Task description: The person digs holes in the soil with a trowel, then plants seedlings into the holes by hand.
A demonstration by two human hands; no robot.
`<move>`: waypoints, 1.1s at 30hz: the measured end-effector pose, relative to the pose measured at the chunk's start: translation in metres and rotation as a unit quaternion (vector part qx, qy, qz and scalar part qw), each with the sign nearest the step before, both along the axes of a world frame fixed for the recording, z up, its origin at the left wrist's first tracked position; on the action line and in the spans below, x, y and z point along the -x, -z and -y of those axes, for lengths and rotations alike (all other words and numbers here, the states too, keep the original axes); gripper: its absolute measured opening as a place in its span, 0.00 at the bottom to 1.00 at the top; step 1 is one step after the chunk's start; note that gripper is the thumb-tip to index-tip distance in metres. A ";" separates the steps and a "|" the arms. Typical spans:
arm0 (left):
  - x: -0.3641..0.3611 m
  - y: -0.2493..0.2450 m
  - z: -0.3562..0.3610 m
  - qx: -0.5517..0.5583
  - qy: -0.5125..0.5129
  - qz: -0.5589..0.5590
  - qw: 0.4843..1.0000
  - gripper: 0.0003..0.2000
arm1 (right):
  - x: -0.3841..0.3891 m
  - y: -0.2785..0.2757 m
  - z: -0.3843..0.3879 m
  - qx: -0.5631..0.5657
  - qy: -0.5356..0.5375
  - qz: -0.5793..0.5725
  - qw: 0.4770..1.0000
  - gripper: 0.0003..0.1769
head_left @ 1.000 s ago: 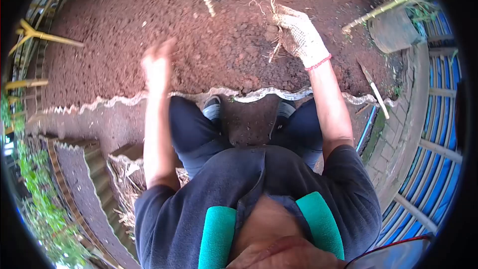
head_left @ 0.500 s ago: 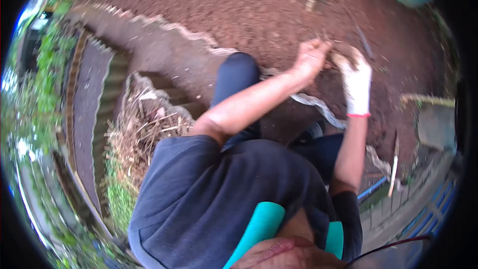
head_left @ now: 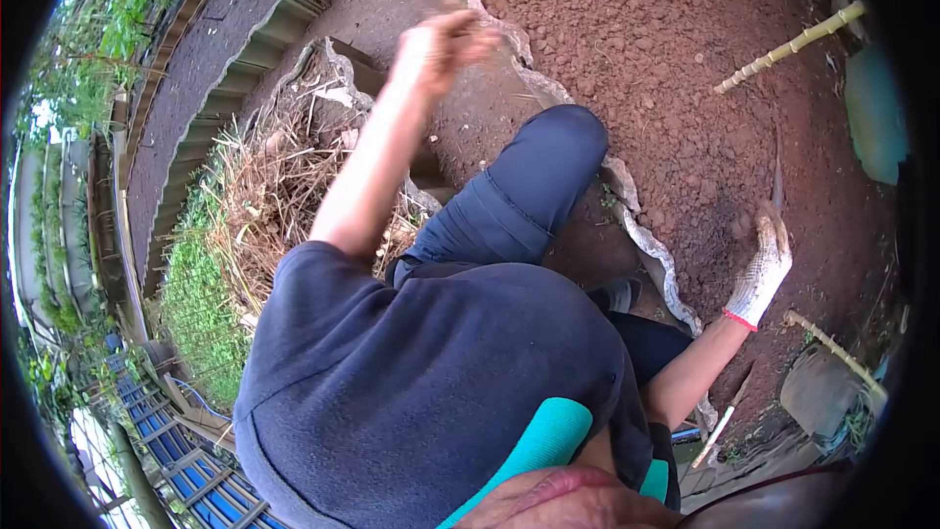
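Observation:
My left hand (head_left: 436, 51) is bare, raised out to the left above the corrugated edging and blurred by motion. Its fingers stretch out to the right and appear empty. On the right, my right hand (head_left: 764, 272) wears a white knitted glove with a red cuff, its fingers stained with soil. It is low over the brown soil (head_left: 636, 69), fingers closed at the near end of a thin, grey, blade-like tool (head_left: 778, 181). That tool's handle, if it has one, is hidden by the glove.
Wavy corrugated edging (head_left: 651, 245) borders the soil beside my bent knee (head_left: 558, 152). A pile of dry stalks (head_left: 284, 176) is to my left. A bamboo stake (head_left: 793, 47) stands in the bed, with another bamboo stick (head_left: 837, 353) lower right. A greenish object (head_left: 874, 118) is at the far right.
My hands were close together over the soil and have separated. The left has swung out leftward; the right has come down to the blade-like tool. My view has turned.

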State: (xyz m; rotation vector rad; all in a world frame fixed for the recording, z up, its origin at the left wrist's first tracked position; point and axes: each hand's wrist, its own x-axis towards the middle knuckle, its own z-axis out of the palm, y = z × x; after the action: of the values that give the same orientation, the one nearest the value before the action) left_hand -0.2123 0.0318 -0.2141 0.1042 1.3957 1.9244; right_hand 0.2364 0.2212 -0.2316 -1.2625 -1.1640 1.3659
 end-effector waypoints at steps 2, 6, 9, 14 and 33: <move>0.040 0.007 0.040 0.037 -0.115 0.012 0.993 0.15 | -0.001 -0.002 0.004 0.020 0.011 -0.019 1.000 0.16; 0.156 0.050 0.164 0.324 -0.110 -0.124 0.932 0.16 | -0.001 -0.018 0.009 -0.002 0.059 0.028 0.998 0.16; 0.273 0.118 0.308 0.624 0.129 -0.623 0.455 0.20 | -0.041 -0.011 -0.006 -0.002 0.029 0.155 0.987 0.15; 0.150 0.061 0.171 0.667 0.069 -0.555 0.492 0.32 | -0.092 0.027 -0.062 -0.178 0.039 0.598 0.780 0.17; 0.007 0.192 -0.114 0.397 0.055 -0.711 0.578 0.32 | -0.097 0.084 -0.155 -0.153 0.006 0.568 0.808 0.21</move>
State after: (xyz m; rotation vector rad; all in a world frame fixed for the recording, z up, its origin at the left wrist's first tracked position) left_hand -0.2194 0.1455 -0.4065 1.4934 2.9694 0.5710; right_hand 0.3333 0.3762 -0.3157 -1.8678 -2.0393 0.2314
